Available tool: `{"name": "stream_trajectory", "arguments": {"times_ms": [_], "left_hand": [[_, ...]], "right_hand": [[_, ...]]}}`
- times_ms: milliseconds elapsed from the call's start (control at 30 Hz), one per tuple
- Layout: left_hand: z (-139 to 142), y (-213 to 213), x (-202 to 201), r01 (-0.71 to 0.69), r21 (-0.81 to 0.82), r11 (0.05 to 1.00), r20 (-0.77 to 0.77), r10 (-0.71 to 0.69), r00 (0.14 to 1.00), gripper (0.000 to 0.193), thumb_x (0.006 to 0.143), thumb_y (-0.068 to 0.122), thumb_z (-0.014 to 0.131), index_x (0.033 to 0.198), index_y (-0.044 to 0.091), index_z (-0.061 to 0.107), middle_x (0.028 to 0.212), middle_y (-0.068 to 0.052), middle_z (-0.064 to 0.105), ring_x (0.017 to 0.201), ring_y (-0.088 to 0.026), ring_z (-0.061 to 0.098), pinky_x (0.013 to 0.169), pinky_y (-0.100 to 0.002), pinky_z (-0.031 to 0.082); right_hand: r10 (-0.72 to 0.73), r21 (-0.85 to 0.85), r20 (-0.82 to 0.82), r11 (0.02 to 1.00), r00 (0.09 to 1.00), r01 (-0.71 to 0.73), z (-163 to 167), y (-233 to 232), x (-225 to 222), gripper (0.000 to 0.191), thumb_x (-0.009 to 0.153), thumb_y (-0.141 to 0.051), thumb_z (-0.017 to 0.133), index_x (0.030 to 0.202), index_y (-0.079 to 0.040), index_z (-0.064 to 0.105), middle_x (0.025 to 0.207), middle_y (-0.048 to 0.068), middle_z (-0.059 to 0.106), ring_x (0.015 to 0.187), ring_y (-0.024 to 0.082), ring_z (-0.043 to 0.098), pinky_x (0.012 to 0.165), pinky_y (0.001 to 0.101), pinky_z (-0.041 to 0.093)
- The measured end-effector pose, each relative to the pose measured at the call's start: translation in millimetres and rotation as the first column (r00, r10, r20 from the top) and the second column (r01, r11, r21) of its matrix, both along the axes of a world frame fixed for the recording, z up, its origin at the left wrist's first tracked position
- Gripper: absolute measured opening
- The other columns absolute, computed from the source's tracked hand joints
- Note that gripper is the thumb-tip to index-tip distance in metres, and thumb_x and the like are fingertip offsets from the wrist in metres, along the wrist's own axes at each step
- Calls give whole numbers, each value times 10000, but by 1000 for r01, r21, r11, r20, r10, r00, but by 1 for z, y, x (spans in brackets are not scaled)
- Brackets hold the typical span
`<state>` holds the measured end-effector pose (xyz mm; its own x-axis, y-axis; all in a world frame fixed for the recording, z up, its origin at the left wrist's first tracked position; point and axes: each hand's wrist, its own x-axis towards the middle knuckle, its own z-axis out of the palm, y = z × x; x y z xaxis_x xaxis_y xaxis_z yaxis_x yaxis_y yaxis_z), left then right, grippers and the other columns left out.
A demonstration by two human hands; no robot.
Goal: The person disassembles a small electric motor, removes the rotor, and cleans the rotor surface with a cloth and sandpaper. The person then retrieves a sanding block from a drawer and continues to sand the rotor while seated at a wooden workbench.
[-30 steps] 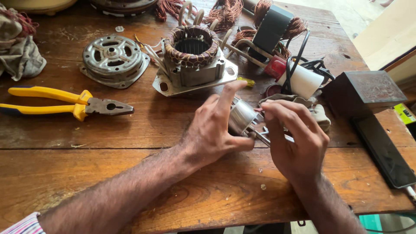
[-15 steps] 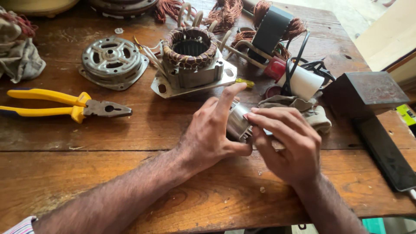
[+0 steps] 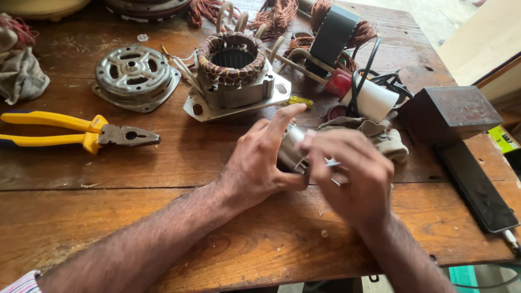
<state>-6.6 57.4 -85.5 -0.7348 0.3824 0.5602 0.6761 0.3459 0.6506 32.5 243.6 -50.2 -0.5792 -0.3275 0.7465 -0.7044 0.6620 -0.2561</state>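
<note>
— Fingers (image 3: 282, 116) of the left hand (image 3: 260, 163) curl around a shiny metal rotor (image 3: 290, 152), with one finger sticking out straight. Do you see it?

— Yes, in the head view. The right hand (image 3: 353, 173) is closed over the other end of the rotor, so both hands hold it. It sits just above the table (image 3: 163, 239), near the front edge.

— What could go wrong?

— I think the rotor could slip. It looks smooth and round, and the right hand hides most of it. If it drops, it may roll off the table.

— Anything else?

— A thin metal bit pokes out under the right fingers. It might jab a finger if the hand squeezes hard.

— And the stuff around?

— A rag (image 3: 380, 138) lies just behind the hands. The stator (image 3: 233, 76) with copper wire is close too. A bump from an elbow or the rotor could scratch that wire. The pliers (image 3: 81, 130) lie well apart on the left, beside the round cover (image 3: 133, 73).
</note>
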Motion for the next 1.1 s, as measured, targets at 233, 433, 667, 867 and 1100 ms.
{"name": "stream_trajectory", "arguments": {"times_ms": [233,433,667,867,1100], "left_hand": [[1,0,-2,43,32,999,20,-44,999,1031,606,279,925,1484,116,409,1184,-192,684,1147,-366,664,990,-466,574],[-3,-1,-4,56,-1,998,-69,-56,996,1085,582,243,971,1485,74,394,1294,-215,650,1189,-364,642,1034,-450,563],[-3,1,-3,29,-32,999,-56,-31,998,1063,577,271,982,1464,79,429,1267,-171,674,1173,-336,651,1032,-437,561],[-6,2,-4,7,-43,999,-66,-10,998,1031,607,295,971,1460,77,434,1268,-154,673,1171,-325,653,1040,-435,557],[1,1,-1,6,-94,996,-72,-13,997,1021,641,285,960,1476,77,411,1325,-167,644,1184,-336,626,1047,-450,538]], "right_hand": [[87,23,28,996,996,-87,-7,11,-2,183,915,-81,697,1066,0,762,1116,151,754,1090,283,734,821,316,605],[136,-7,46,991,990,-136,-2,14,1,264,1015,-133,590,1192,-10,744,1203,152,744,1168,255,725,1063,381,570],[111,-126,106,987,988,-98,-2,10,0,206,1022,-107,597,1119,-38,765,1143,126,767,1094,202,755,971,332,616],[27,-61,103,998,994,-21,4,5,2,187,940,-16,643,1073,-29,773,1060,127,770,1006,228,753,911,351,606],[64,-44,88,997,994,-60,3,7,2,228,892,19,695,1111,-21,746,1136,121,749,1073,229,734,952,361,596]]}}
